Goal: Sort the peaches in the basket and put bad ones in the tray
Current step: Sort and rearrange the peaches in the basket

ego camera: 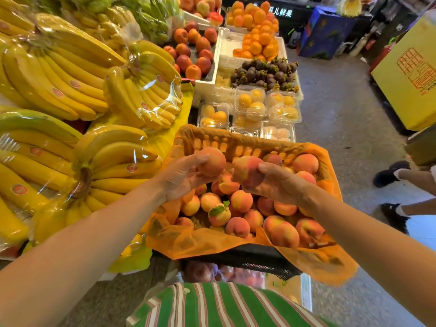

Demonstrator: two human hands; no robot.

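A basket (pixel 238 143) lined with orange plastic stands in front of me, holding several peaches (pixel 240 200). My left hand (pixel 181 178) grips one orange-pink peach (pixel 212 161) above the basket's left side. My right hand (pixel 280 182) grips a second, redder peach (pixel 247 171) just to its right. The two held peaches are close together, almost touching, over the pile. A white foam tray (pixel 215 67) with red-orange fruit sits beyond the basket at the back.
Wrapped banana bunches (pixel 94 161) fill the stall to the left. Clear boxes of yellow fruit (pixel 250 102), mangosteens (pixel 264 73) and oranges (pixel 257 31) lie behind the basket. Another person's feet (pixel 391 173) stand on the floor at the right. A yellow carton (pixel 410 74) is far right.
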